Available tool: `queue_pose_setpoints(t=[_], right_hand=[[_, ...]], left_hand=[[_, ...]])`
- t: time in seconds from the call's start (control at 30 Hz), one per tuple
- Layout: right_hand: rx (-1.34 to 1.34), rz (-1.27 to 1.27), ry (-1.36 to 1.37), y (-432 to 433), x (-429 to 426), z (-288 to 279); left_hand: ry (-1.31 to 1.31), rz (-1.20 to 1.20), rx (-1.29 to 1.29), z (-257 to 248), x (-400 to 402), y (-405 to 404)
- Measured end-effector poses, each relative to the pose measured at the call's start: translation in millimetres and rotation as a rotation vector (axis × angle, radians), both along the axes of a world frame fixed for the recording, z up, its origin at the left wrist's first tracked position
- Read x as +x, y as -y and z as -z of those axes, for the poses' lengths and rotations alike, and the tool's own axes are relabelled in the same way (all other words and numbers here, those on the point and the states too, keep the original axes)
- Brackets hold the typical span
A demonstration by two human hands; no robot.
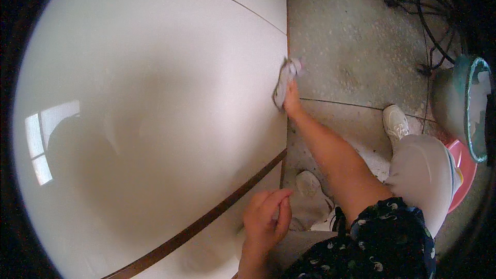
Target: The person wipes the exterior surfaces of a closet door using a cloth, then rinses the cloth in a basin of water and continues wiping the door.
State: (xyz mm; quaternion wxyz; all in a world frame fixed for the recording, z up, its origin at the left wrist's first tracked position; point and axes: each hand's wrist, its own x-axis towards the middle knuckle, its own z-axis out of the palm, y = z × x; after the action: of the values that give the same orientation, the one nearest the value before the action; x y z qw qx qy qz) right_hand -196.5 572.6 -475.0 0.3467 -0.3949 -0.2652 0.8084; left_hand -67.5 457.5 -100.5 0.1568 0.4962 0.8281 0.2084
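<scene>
A crumpled greyish cloth (283,81) is in my right hand (292,102), pressed against the edge of a large glossy white panel (174,85). That arm reaches out from a dark patterned sleeve. Closer to me, my left hand (265,215) hangs in front of the panel's lower part with its fingers curled in. I see nothing held in it, though its palm is hidden. A dark brown strip (217,211) crosses the panel at a slant beside this hand. A thin seam runs across the panel's far part.
Concrete floor (341,38) with dark joints lies right of the panel. A greenish bucket (449,100) stands at the right, partly over a pink basin (465,186). Black cords or thin legs (430,23) lie beyond it. My light shoes (396,122) are below me.
</scene>
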Motion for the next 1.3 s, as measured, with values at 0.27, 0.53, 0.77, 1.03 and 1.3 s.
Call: queue_pose_setpoints(t=[0.27,0.53,0.77,1.03,1.3], right_hand=[[-0.624,-0.026,-0.028,210,88,-43],[-0.726,-0.294,-0.481,147,148,-87],[-0.559,-0.552,-0.896,58,211,-166],[0.431,-0.265,-0.638,8,243,-273],[0.022,-0.152,-0.996,-26,257,-308]], left_hand=[[-0.005,-0.015,0.028,-6,16,2],[-0.072,0.027,0.16,-5,15,14],[0.005,-0.137,0.236,-14,19,19],[0.062,-0.115,0.321,11,21,-13],[-0.154,0.097,0.342,-51,81,-46]])
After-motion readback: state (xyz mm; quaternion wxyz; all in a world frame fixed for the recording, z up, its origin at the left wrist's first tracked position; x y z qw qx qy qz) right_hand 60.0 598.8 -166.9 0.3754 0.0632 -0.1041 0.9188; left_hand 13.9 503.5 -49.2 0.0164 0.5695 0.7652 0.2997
